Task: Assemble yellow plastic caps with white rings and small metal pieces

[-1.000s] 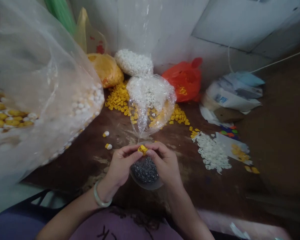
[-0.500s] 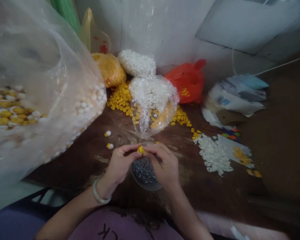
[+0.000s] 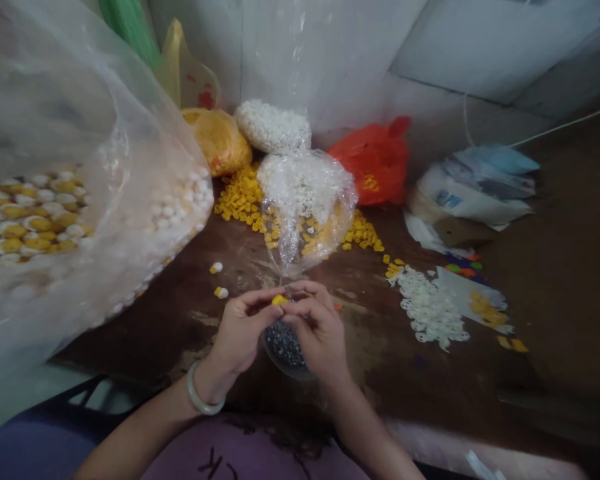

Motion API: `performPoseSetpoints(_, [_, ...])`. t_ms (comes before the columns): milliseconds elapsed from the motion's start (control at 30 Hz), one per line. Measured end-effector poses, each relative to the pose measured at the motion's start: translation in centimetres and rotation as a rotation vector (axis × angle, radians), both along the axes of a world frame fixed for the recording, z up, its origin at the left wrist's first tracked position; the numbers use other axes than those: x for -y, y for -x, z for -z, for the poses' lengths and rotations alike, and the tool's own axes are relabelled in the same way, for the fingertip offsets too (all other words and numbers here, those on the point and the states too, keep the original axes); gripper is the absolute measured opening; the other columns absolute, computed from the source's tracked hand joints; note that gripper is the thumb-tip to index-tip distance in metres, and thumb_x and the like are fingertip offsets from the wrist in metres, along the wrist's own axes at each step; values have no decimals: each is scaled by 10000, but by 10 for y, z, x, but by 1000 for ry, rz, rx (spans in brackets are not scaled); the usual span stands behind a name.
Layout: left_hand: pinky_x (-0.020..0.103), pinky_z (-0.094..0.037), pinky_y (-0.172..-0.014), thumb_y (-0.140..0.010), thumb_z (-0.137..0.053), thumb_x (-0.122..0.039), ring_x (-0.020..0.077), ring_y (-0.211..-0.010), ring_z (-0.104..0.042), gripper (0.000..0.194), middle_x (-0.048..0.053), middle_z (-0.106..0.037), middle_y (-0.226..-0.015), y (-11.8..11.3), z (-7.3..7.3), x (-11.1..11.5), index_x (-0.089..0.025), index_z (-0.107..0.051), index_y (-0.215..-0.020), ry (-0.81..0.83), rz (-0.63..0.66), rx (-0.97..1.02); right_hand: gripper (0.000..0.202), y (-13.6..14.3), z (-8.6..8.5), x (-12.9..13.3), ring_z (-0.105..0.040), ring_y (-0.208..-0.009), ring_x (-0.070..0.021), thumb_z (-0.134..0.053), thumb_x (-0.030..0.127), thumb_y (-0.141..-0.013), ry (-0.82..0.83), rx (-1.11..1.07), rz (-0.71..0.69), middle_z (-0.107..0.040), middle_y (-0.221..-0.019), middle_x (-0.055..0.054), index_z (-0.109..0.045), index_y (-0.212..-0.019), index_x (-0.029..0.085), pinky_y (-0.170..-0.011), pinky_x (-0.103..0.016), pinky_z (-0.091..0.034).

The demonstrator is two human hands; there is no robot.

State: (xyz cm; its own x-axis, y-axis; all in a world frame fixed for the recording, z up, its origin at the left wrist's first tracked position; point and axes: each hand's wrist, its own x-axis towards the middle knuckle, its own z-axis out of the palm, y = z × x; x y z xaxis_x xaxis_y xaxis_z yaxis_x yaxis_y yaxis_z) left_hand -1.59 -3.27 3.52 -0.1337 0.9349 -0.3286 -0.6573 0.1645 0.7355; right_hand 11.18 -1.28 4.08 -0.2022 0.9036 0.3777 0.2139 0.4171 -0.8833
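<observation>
Between my fingertips is a small yellow plastic piece, held above a bowl. My left hand, with a pale bangle at the wrist, pinches it from the left. The fingers of my right hand close on it from the right; whether they also hold another small part is hidden. Below, the clear round bowl contains many small dark shiny pieces, partly covered by my right hand. Two yellow-and-white pieces lie on the table left of my hands.
A large clear bag of yellow-and-white pieces fills the left. Behind the bowl are loose yellow pieces, a clear bag of white parts and a red bag. White parts lie in a pile at right.
My right hand has shifted slightly left and its fingers now curl over the yellow piece, covering more of the bowl. The left hand stays nearly still with its pinch kept.
</observation>
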Motion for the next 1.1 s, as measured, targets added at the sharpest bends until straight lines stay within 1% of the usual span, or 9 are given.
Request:
performPoseSetpoints(100, [302,-541,-777,-585,-827,-202,188,-785,-693,246,68,-778,-862,-2,0,1,-187,-789,-828,-53,-28,-105,244,8,8,4,-579,-1120,-227,-667,312,-854,284,-266,-73,-610,-1226,-50,-652,-1097,291,-957,-381,-490])
performPoseSetpoints(200, [310,-524,-829,-687,-743,-165,200,-839,-692,152,61,-774,-882,-2,0,3,-206,-791,-825,-174,-72,-345,342,15,14,6,-596,-1124,-224,-657,372,-863,458,-457,-150,-639,-1204,-57,-582,-1187,290,-986,-379,-488])
performPoseSetpoints(367, [303,-514,-841,-729,-686,-122,199,-848,-687,173,45,-768,-851,0,2,5,-236,-791,-807,-305,-120,-576,295,21,19,6,-631,-1047,-247,-700,444,-821,428,-499,-130,-686,-1072,-67,-624,-1038,259,-961,-400,-503])
performPoseSetpoints(500, [313,-519,-853,-741,-702,-179,205,-878,-688,142,60,-769,-902,-3,13,3,-214,-784,-852,-231,-56,-439,331,9,20,2,-631,-1033,-233,-677,448,-838,432,-369,-180,-672,-1102,-74,-603,-1097,256,-916,-376,-519])
performPoseSetpoints(600, [310,-541,-773,-737,-724,-233,194,-813,-685,162,69,-766,-910,-5,17,1,-201,-773,-887,-153,28,-386,443,-28,26,-17,-610,-1082,-225,-673,397,-829,398,-197,-243,-618,-1232,-72,-538,-1231,271,-887,-361,-525])
performPoseSetpoints(667, [307,-535,-761,-703,-757,-224,193,-793,-673,167,72,-760,-893,-4,13,0,-206,-777,-868,-211,63,-546,473,-69,32,-37,-580,-1133,-235,-633,365,-834,299,-26,-75,-589,-1274,-81,-505,-1278,263,-914,-387,-506])
performPoseSetpoints(800, [324,-513,-818,-647,-804,-176,209,-822,-666,222,63,-757,-863,-2,-5,-1,-255,-786,-853,-423,17,-809,273,-155,44,-82,-572,-1047,-300,-541,218,-789,126,576,550,-627,-1093,-160,-648,-1031,150,-971,-486,-433])
performPoseSetpoints(933, [316,-520,-735,-639,-819,-185,210,-758,-662,200,57,-748,-788,-7,-18,0,-255,-784,-823,-510,-10,-821,221,-198,54,-110,-561,-1008,-341,-485,131,-745,150,643,664,-616,-961,-195,-676,-858,123,-969,-537,-393])
performPoseSetpoints(1100, [315,-515,-726,-654,-822,-208,200,-743,-653,223,58,-740,-797,-11,-19,1,-246,-776,-869,-562,64,-857,196,-188,53,-108,-559,-1009,-342,-512,135,-733,113,636,642,-607,-991,-203,-681,-830,119,-946,-521,-416])
